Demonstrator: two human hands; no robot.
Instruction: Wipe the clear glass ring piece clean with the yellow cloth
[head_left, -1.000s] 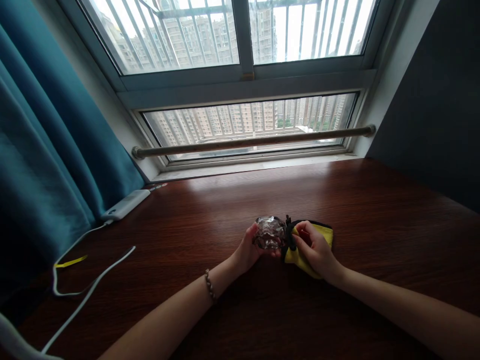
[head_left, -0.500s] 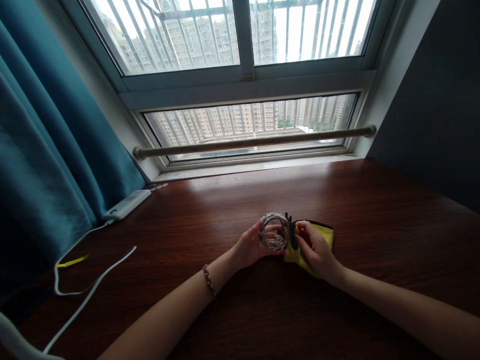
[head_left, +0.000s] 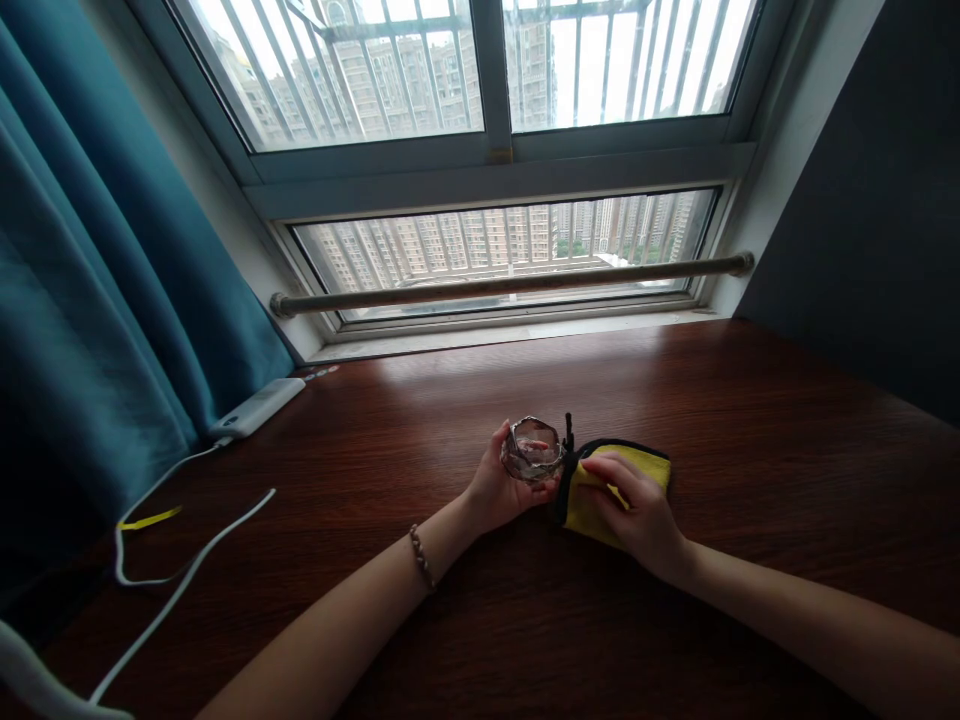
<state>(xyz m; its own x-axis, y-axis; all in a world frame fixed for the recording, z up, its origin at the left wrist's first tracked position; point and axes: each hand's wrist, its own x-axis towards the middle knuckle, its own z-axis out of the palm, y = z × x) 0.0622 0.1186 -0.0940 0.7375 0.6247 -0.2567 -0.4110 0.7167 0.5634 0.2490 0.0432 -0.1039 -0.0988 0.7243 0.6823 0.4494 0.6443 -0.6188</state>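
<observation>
My left hand (head_left: 501,485) is wrapped around the side of a small clear glass bowl (head_left: 531,450) with a faceted wall and a round rim. The bowl's open top faces me, and fingers show through the glass. Just to its right, my right hand (head_left: 634,505) has its fingers bent together on a yellow cloth (head_left: 651,468) with black edging, pinching it near its left part. A short black loop or tab (head_left: 568,432) sticks up between the cloth and the bowl. The cloth's underside and the right fingertips are partly hidden.
A brown wood-grain tabletop (head_left: 420,400) runs to the window. On the left lie a white power strip (head_left: 259,408), a white cable (head_left: 187,580) and a yellow strip (head_left: 152,520) beside a blue curtain (head_left: 97,240). A metal rail (head_left: 510,285) crosses the window.
The glass bowl has moved slightly left and turned its opening toward me, away from the cloth. The cloth's black edge has come off the bowl and spread out flatter under my right hand.
</observation>
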